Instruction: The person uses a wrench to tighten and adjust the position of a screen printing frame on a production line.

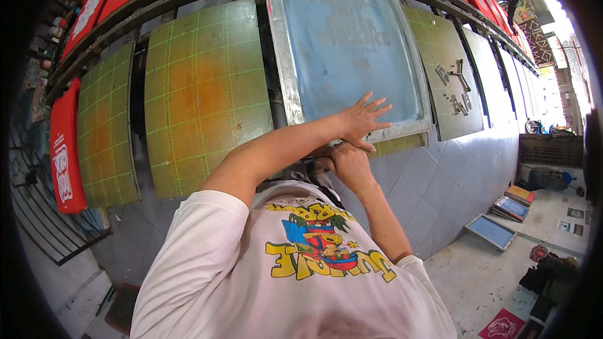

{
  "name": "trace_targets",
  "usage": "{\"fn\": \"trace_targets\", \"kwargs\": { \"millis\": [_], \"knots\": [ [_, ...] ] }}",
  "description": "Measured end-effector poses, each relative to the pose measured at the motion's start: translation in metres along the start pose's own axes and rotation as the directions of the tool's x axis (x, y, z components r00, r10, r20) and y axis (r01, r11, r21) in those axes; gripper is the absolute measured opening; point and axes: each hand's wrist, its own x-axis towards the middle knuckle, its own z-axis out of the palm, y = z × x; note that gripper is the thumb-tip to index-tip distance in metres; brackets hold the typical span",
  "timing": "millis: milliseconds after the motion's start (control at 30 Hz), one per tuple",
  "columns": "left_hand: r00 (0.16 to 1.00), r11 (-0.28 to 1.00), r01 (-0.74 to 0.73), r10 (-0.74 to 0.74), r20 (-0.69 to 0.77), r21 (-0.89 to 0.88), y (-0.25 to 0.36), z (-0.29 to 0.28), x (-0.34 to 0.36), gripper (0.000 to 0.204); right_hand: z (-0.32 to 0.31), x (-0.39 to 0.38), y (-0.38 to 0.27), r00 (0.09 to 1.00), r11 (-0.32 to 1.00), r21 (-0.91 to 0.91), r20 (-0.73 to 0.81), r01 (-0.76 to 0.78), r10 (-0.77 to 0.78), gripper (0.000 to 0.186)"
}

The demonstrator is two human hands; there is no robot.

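A screen-printing frame (286, 81) with pale metal edges and blue mesh (352, 56) lies in front of me, faint lettering showing in the mesh. Across its near edge reaches my left hand (363, 122), fingers spread over the lower right part of the mesh and frame. It is open; whether the palm presses on the frame, I cannot tell. Just below, close to my body, my right hand (349, 162) is closed with its fingers curled in. Whatever it grips is hidden behind the hand and the left wrist. Under the frame, part of a yellow-green board (396, 145) sticks out.
Boards with green grid lines (204, 94) stand left of the frame. Several metal clamp-like pieces (460, 78) lie on the board (440, 44) to the right. Red printed shirts (66, 150) lie at the left and far side. Another blue screen (491, 232) rests on the floor.
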Motion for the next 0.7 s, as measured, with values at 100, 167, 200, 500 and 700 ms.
{"fn": "trace_targets", "kwargs": {
  "millis": [100,167,200,500,700],
  "knots": [
    [0.999,1.0,0.005,-0.005,0.048,-0.005,0.007,0.003,0.004,0.08,0.002,-0.003,-0.002,0.997,0.998,-0.027,0.064,-0.051,0.053,0.03],
    [0.998,1.0,-0.02,0.02,0.061,0.009,0.003,0.009,0.005,0.072,-0.004,0.001,-0.007,0.99,0.998,-0.004,0.128,-0.062,0.062,0.031],
    [0.997,0.998,-0.057,0.057,0.05,0.015,0.003,0.015,0.008,0.067,-0.009,0.001,-0.01,0.981,0.996,-0.013,0.172,-0.088,0.089,0.034],
    [0.994,0.996,-0.083,0.081,0.073,0.022,0.007,0.005,0.006,0.055,-0.031,0.014,-0.034,0.916,0.974,-0.124,0.335,-0.19,0.222,0.043],
    [0.995,0.997,-0.057,0.061,0.083,-0.05,0.011,0.008,0.008,0.057,0.047,0.007,-0.107,0.999,0.967,-0.256,0.04,0.014,-0.003,0.019]
  ]
}}
